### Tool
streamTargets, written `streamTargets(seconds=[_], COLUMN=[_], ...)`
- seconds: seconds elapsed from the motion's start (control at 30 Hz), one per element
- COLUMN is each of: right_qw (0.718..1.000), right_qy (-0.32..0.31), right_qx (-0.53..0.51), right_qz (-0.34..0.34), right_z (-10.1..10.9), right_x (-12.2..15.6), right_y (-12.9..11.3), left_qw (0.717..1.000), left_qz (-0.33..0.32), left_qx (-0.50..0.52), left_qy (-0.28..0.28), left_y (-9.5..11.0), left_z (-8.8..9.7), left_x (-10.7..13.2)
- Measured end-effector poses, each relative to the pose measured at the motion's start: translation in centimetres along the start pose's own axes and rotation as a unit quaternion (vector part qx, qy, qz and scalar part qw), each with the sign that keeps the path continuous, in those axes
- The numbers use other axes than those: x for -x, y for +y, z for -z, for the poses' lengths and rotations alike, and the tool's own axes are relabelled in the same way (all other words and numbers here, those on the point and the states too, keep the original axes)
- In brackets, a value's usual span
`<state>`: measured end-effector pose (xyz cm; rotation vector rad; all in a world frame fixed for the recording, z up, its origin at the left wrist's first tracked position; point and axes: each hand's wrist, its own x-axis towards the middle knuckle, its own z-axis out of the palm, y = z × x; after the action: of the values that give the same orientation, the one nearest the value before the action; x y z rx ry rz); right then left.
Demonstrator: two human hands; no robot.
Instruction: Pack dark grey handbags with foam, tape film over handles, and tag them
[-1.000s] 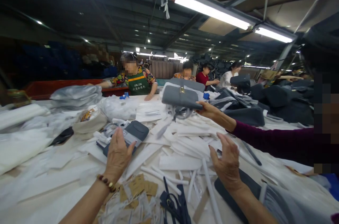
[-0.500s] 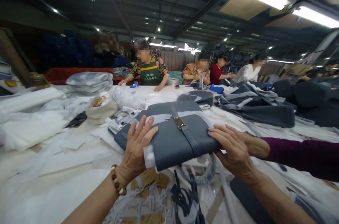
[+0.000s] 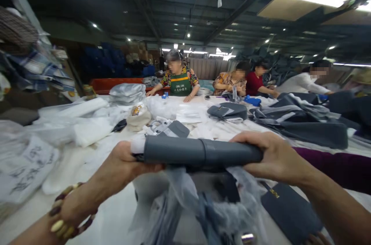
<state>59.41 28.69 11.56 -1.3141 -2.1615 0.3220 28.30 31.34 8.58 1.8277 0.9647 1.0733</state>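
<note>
A slate-blue leather handbag (image 3: 176, 150) is held up level, its long folded edge toward me. My left hand (image 3: 123, 169) is closed around its left end, fingers under and thumb near the top, beside a white wrapping that sticks out there. At the right end my right hand (image 3: 271, 156) grips it between thumb and fingers. Below the bag hang straps in cloudy plastic wrap (image 3: 240, 206), blurred by motion. To the lower right lies another slate-blue bag piece (image 3: 290, 212) with a gold clasp.
A co-worker's purple sleeve (image 3: 333, 165) reaches in from the right, near my right forearm. Stacked bags (image 3: 301, 131) lie at the right of the table. White wrapping sheets (image 3: 89, 131) and a beige pouch (image 3: 139, 117) are to the left. Several people work across the table.
The handbag has tipped from showing its clasped front flap to showing its edge, and came nearer. My hands went from resting flat on its sides to gripping its ends. The view swung left.
</note>
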Motion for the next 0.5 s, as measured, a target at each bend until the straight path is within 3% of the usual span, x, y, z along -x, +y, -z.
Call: streamTargets(seconds=[0.07, 0.1, 0.2, 0.3, 0.4, 0.5], right_qw=[0.987, 0.967, 0.863, 0.788, 0.75, 0.72], right_qy=[-0.072, -0.101, -0.155, -0.193, -0.216, -0.221], right_qx=[-0.13, -0.214, -0.442, -0.532, -0.554, -0.558], right_qz=[-0.06, -0.095, -0.191, -0.241, -0.29, -0.348], right_z=[-1.9, -3.6, -11.1, -19.7, -27.5, -34.3], right_x=[-0.9, -1.3, -1.2, 0.5, 2.9, 4.8], right_y=[-2.0, -2.9, -5.7, -9.3, -13.2, -16.4], left_qw=[0.983, 0.966, 0.916, 0.875, 0.843, 0.822], left_qz=[0.165, 0.232, 0.367, 0.45, 0.505, 0.539], left_qx=[0.085, 0.113, 0.155, 0.156, 0.142, 0.133], left_qy=[0.005, 0.01, 0.043, 0.086, 0.12, 0.125], left_y=[0.4, 0.3, -1.0, -3.6, -7.0, -10.8], left_z=[2.2, 3.2, 6.0, 8.2, 10.1, 12.2], left_x=[2.9, 4.7, 11.1, 18.7, 26.5, 32.4])
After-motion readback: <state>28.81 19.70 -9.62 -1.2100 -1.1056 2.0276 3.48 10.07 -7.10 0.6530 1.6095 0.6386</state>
